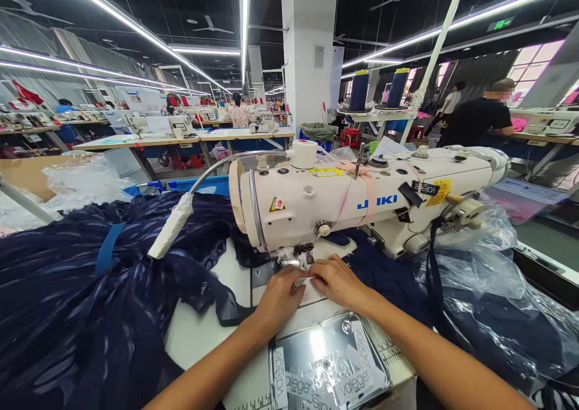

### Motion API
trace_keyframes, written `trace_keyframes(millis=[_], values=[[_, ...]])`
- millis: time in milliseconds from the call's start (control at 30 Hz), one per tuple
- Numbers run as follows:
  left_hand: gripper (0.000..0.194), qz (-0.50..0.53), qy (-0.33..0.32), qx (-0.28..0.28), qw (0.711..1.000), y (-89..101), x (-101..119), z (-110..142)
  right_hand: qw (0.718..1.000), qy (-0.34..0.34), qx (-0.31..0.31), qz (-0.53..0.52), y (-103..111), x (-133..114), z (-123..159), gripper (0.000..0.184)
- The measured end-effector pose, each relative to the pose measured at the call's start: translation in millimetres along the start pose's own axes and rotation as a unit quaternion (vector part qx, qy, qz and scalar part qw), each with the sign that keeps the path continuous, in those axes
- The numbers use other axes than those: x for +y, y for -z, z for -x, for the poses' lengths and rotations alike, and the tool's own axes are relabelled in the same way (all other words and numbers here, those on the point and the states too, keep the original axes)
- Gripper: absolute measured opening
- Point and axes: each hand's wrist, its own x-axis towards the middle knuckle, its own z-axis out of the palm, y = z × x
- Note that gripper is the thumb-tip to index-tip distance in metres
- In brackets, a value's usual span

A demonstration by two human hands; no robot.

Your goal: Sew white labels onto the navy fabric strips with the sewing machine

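A white JUKI sewing machine [289, 199] stands across the bench in front of me. Just in front of its presser foot [304, 258], my left hand [281, 292] and my right hand [337, 280] meet, fingertips pinched together. Between them shows a small white piece [306, 281], label-like, mostly covered by my fingers. Dark navy fabric [113, 295] is heaped to the left, with a strip running toward my left wrist. More navy fabric [384, 271] lies behind and right of my right hand. Below my hands is a metal tin lid [316, 362] with several "valege" labels on it.
A flexible-neck lamp [174, 226] hangs over the fabric heap. Clear plastic bags [493, 289] with dark contents lie at the right. Navy thread cones [359, 91] stand behind the machine. Other benches and several people, including a person in black [474, 120], are farther back.
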Motion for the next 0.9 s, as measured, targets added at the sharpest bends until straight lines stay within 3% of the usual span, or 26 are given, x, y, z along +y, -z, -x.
trace_keyframes(millis=[200, 500, 900], values=[[0.028, -0.015, -0.049, -0.005, 0.999, -2.0, -2, 3, 1.000, 0.004, -0.008, 0.010, -1, 0, 0, 0.016], [0.034, -0.013, -0.004, -0.015, 1.000, 2.7, 6, 5, 1.000, 0.008, -0.004, 0.014, 1, 0, 1, 0.015], [0.030, 0.012, -0.019, -0.002, 1.000, 0.7, 5, 4, 1.000, 0.014, -0.003, 0.018, 1, 0, 2, 0.015]])
